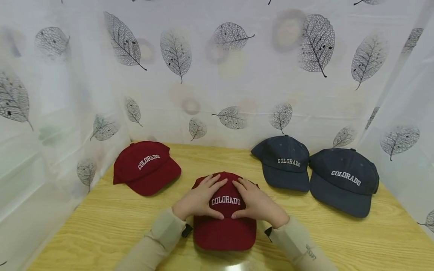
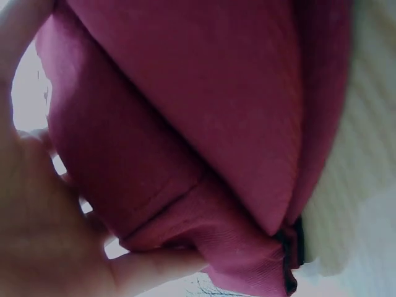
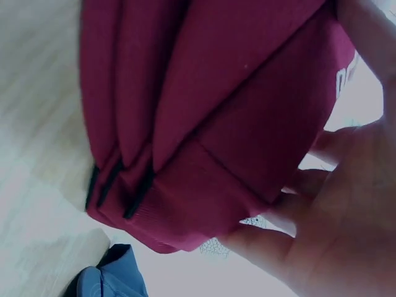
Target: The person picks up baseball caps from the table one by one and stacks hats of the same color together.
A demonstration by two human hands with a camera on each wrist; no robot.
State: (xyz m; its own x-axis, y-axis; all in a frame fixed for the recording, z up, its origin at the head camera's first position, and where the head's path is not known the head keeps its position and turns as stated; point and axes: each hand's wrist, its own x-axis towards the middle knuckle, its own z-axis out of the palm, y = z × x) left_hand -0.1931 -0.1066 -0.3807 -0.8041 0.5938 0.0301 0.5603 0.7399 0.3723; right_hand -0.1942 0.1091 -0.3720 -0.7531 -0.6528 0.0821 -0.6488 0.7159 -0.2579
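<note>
From where I stand, a red cap (image 1: 225, 235) sits on the wooden bench (image 1: 98, 233) right before the person, brim towards them, white COLORADO lettering across its front; the left hand (image 1: 197, 198) and the right hand (image 1: 259, 203) rest on either side of its crown, fingers spread over the top, thumbs laid near the brim seam with the lettering between them; seen from the wrists, red edges lie layered over one another, so more than one cap seems nested here, though I cannot tell how many; another red cap (image 1: 145, 165) lies farther back on the person's left; two navy caps, a rear one (image 1: 285, 160) and a nearer one (image 1: 349, 178), sit side by side on the right; behind hangs a leaf-printed sheet (image 1: 210, 90).
</note>
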